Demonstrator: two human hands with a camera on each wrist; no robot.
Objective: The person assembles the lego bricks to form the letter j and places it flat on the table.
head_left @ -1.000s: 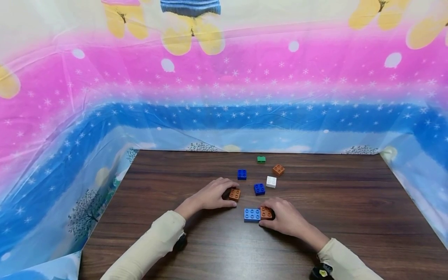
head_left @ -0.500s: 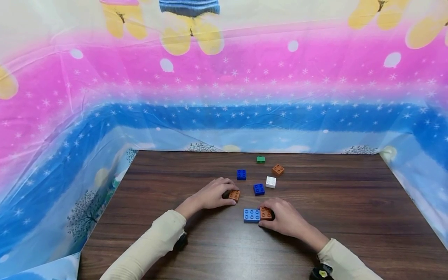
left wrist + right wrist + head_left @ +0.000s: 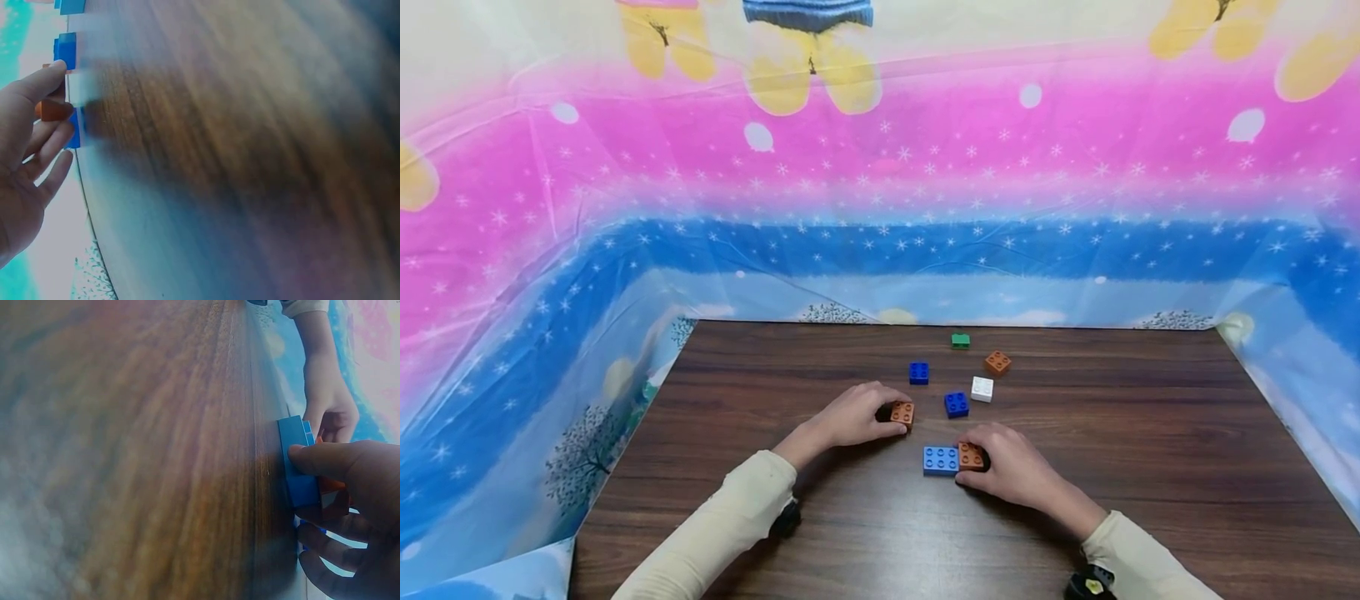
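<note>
My left hand [image 3: 862,415] pinches an orange two-by-two toy building brick [image 3: 902,413] between thumb and fingers. In the left wrist view that orange brick [image 3: 55,111] looks slightly raised off the table. To its right, my right hand [image 3: 1011,462] grips a second orange brick [image 3: 970,455], which sits on the right end of a long light blue brick [image 3: 940,460]. The right wrist view has my thumb pressed on the side of the light blue brick [image 3: 299,475], with the orange one on top. The two hands are apart.
Beyond the hands lie two dark blue bricks [image 3: 957,405], a white brick [image 3: 982,389], another orange brick [image 3: 997,362] and a green brick [image 3: 960,341]. The brown wooden table [image 3: 820,533] ends at a patterned cloth [image 3: 880,250] at the back and sides.
The orange brick in my left hand has tilted and risen very slightly. My right hand keeps its hold on the joined bricks, and the other bricks have stayed put.
</note>
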